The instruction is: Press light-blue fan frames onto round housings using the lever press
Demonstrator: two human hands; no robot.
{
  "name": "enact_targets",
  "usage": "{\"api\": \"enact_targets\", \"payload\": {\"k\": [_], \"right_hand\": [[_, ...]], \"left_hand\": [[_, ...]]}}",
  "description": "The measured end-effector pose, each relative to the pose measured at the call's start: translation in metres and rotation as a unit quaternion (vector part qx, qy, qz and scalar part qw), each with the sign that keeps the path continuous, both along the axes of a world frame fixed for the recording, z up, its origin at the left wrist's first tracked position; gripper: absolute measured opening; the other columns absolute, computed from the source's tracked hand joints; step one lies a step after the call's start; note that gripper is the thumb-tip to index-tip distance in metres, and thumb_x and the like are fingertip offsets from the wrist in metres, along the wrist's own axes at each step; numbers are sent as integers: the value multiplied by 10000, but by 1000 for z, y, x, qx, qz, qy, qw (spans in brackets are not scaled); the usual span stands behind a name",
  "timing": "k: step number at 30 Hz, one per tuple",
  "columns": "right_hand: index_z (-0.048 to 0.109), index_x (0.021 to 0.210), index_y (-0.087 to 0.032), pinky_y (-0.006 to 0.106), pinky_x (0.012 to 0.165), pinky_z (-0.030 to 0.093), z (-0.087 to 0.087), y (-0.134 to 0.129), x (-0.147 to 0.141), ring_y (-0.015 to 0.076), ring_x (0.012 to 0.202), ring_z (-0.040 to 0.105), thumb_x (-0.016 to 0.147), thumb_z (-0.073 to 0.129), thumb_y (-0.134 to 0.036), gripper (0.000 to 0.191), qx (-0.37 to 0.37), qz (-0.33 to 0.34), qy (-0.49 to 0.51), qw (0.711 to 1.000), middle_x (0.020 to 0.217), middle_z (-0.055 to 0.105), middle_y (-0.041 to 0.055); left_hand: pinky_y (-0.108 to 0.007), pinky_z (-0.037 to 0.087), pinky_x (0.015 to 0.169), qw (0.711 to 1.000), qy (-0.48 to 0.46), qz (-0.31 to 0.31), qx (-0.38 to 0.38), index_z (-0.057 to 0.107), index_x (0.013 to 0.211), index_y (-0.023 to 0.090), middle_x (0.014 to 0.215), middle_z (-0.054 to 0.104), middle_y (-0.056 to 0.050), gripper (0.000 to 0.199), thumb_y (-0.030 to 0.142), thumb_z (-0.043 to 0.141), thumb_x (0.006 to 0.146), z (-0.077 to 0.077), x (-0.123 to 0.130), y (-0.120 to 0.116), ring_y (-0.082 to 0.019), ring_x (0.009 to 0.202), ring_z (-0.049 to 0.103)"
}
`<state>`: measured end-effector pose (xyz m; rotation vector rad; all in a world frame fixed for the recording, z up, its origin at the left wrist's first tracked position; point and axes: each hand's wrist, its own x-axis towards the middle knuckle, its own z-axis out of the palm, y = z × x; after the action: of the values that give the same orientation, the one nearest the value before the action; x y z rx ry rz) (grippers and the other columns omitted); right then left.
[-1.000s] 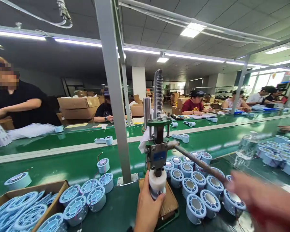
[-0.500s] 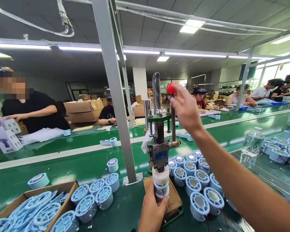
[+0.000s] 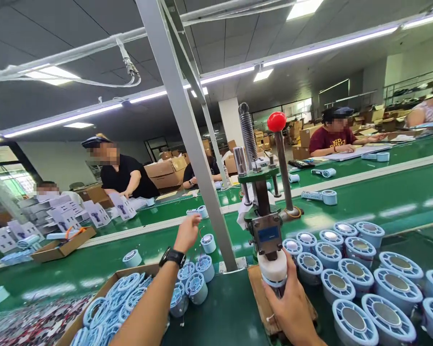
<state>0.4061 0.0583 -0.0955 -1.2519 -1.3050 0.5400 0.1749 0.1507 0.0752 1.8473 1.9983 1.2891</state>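
My right hand [image 3: 292, 310] is closed around a pale-blue round part [image 3: 278, 287] that sits under the white head [image 3: 272, 268] of a small hand press [image 3: 265, 230]. The press stands on a wooden block [image 3: 257, 293], and its lever with the red ball [image 3: 276, 121] points up, untouched. My left arm, with a black watch [image 3: 172, 257], stretches forward over a group of round parts [image 3: 197, 281]. My left hand [image 3: 186, 231] hovers above the green belt, nearest a single round part [image 3: 208, 242]. I see nothing in it.
A cardboard box [image 3: 104, 288] of blue rings sits at lower left. Several round parts [image 3: 346, 283] lie right of the press. A grey slanted post [image 3: 191, 144] rises beside it. Across the green conveyor [image 3: 382, 202], a person in black [image 3: 124, 173] handles white boxes and another in red [image 3: 328, 137] sits.
My right hand left the red lever ball and came down onto the part under the press. My left hand let go of that part and reached forward-left. The view swung left.
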Motion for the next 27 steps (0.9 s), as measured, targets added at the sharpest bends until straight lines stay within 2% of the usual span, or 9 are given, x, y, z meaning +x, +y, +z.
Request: {"api": "enact_targets", "payload": {"k": [3,7,11,14,16,18,21,24,27], "right_hand": [[252,1484,-232,432,1004,492,-5,4,-2,286,1214,572,878,508,-413,682,38,-28,-16,999,1377,526,112],[289,1464,-214,427,1039,468,-15,9,-4,283,1217,571,887,488,-394,636,78,-33,-27,996,1366,539,110],[296,1458,-239,406,1042,470,-13,6,1,261,1248,550,882,512,-395,635,66,-2,-12,998,1392,522,86],[322,1446,-271,402,1023,480,-8,2,5,254,1248,548,866,534,-412,633,38,-3,34,999,1387,530,60],[342,1436,-255,384,961,517,-6,0,6,262,1194,588,840,564,-441,662,30,-6,65,997,1339,571,74],[381,1414,-227,375,893,544,-6,-1,6,273,1102,638,809,593,-487,692,22,-17,84,996,1267,614,95],[446,1366,-200,430,885,535,-9,-7,6,307,1043,647,780,594,-587,717,30,-63,70,995,1216,621,118],[492,1314,-165,498,959,473,-21,-20,13,352,1135,578,820,548,-602,661,97,-96,12,991,1247,575,146],[588,1171,-165,488,963,456,-44,-34,27,332,1088,582,859,558,-561,505,163,-73,-44,983,1194,580,138]], "left_hand": [[-402,554,845,996,64,-37,-55,596,1162,172,1153,644,-65,308,364,598,920,0,7,15,-187,961,647],[-384,559,825,984,151,-37,-92,595,1168,173,1161,634,-60,320,382,585,926,-9,21,13,-194,962,643],[-409,524,862,964,235,10,-123,589,1154,169,1126,634,-59,320,380,594,914,7,9,8,-203,975,628],[-455,460,907,946,294,42,-133,552,1199,126,1074,647,-120,353,343,511,923,22,-4,-16,-255,997,612],[-414,457,867,930,332,13,-158,579,1175,154,1014,678,-123,355,351,501,890,21,-2,-50,-271,953,631],[-357,478,770,908,362,-45,-206,659,1036,220,910,719,-83,288,393,570,824,4,13,-92,-269,857,669],[-386,498,680,879,391,-68,-263,717,863,188,802,740,-143,333,484,681,714,-40,50,-144,-352,788,700],[-396,514,667,880,392,-42,-266,700,993,151,864,747,-181,513,608,601,779,-73,72,-161,-366,795,711],[-361,519,753,894,382,-1,-235,636,1133,204,981,747,-116,496,590,412,916,-70,52,-159,-298,905,705]]}}
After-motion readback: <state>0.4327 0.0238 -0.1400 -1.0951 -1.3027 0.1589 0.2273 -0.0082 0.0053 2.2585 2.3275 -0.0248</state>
